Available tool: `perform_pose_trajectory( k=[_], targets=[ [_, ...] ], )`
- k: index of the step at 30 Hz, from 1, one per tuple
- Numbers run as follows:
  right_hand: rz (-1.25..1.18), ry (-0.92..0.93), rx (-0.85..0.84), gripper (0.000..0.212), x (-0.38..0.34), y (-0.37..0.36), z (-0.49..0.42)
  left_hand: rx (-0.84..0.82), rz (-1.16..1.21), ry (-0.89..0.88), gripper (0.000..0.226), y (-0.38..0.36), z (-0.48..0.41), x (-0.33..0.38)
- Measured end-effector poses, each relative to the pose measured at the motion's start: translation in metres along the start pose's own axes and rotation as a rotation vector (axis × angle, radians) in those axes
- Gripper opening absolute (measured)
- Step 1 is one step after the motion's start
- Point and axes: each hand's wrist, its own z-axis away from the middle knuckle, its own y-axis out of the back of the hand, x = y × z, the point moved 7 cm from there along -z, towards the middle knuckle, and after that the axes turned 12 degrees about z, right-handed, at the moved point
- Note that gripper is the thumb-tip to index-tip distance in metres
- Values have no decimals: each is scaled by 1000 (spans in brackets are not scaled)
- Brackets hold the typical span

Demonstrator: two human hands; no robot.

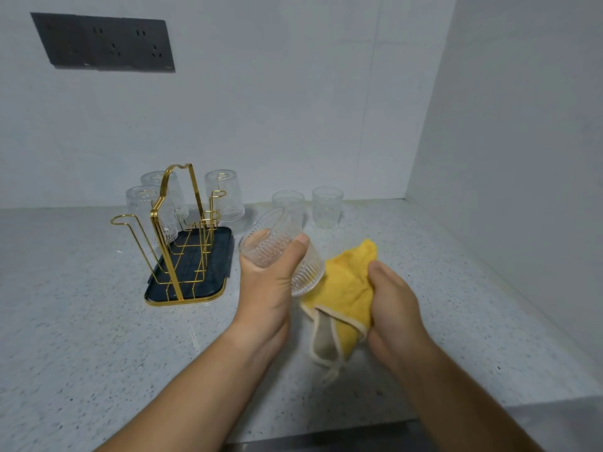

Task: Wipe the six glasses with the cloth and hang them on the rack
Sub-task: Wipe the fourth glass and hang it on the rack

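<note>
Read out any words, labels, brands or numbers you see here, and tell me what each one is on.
No text here can be read.
On the dark grey wall socket panel: tiny pale marks along its lower edge, too small to read.
On the held clear ribbed glass, the yellow cloth and the gold wire rack: no print shows.

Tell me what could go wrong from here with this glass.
The ribbed clear glass is tilted in the left hand over the speckled stone counter; it could slip and break.
Two upright clear glasses stand just behind it; a swing could knock them.
The gold wire rack already carries three glasses; hanging another could clink them.
</note>
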Motion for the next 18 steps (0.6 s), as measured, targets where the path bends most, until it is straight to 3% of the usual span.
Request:
perform_pose_trajectory(
  k=[3,6,13,16,18],
  targets=[
    [426,33,-6,27,-6,20,-20,-35,-97,-21,72,5,-4,9],
    [789,238,24,30,-24,26,-25,-62,-159,-2,67,7,-3,8],
    [986,556,53,19,-42,20,-25,-55,-214,26,68,18,1,1],
    [1071,481,-47,24,-23,6,-22,-38,-201,19,73,22,1,4],
    [970,354,-177,27,-2,-9,-14,-27,-208,8,72,26,-1,8]
  ],
)
